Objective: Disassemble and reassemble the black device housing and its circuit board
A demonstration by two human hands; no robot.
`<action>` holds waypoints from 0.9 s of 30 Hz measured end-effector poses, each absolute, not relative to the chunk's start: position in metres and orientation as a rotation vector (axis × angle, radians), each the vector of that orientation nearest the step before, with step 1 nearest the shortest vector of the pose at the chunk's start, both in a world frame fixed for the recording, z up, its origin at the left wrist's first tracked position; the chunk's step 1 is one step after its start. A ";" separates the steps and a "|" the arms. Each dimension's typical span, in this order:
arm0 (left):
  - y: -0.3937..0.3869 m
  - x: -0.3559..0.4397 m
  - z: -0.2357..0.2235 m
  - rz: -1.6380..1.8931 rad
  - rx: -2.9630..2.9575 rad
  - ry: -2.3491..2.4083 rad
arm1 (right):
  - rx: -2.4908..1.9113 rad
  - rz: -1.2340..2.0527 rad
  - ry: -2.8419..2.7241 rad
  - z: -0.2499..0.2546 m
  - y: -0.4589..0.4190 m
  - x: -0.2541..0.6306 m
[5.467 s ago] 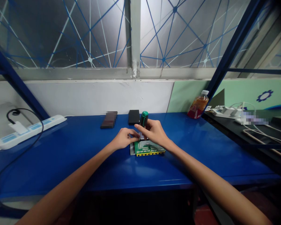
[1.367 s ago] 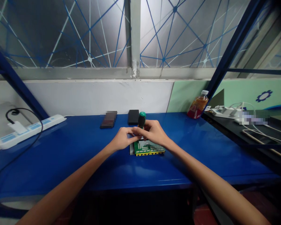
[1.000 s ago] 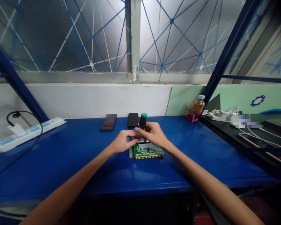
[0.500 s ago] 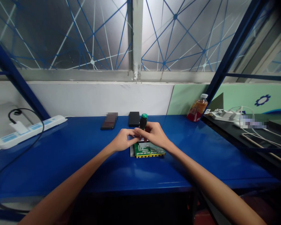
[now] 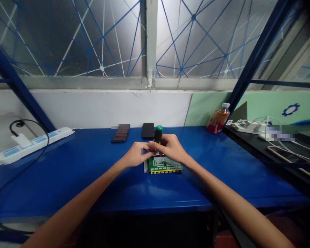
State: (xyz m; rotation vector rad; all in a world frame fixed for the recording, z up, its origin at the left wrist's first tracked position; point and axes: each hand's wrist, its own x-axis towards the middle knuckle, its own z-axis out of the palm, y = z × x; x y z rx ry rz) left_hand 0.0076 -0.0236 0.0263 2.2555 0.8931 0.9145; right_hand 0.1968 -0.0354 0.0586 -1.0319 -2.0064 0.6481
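Note:
My right hand [image 5: 170, 148] is closed around a screwdriver [image 5: 158, 134] with a green-topped black handle. The tool stands nearly upright, its shaft pointing down at a green circuit board [image 5: 165, 165]. Beside the shaft, the thumb and fingers of my left hand [image 5: 136, 154] come together in a pinch and meet the right fingertips. What lies between the left fingers is hidden, as is the screwdriver's tip. The board rests on the table with a yellow strip along its near edge and a silvery panel on top. A grey edge shows at its left side.
On the blue table [image 5: 113, 193], a phone [image 5: 121, 134] and a black box [image 5: 148, 131] lie behind my hands. A drink bottle [image 5: 218, 119] leans at the back right. A white power strip [image 5: 51, 137] with a black cable sits left. Cables and devices crowd a black surface [image 5: 250, 146] at right.

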 end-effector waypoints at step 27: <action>-0.023 0.006 0.028 0.922 2.255 0.917 | -1.023 0.657 -1.988 0.060 -0.038 0.193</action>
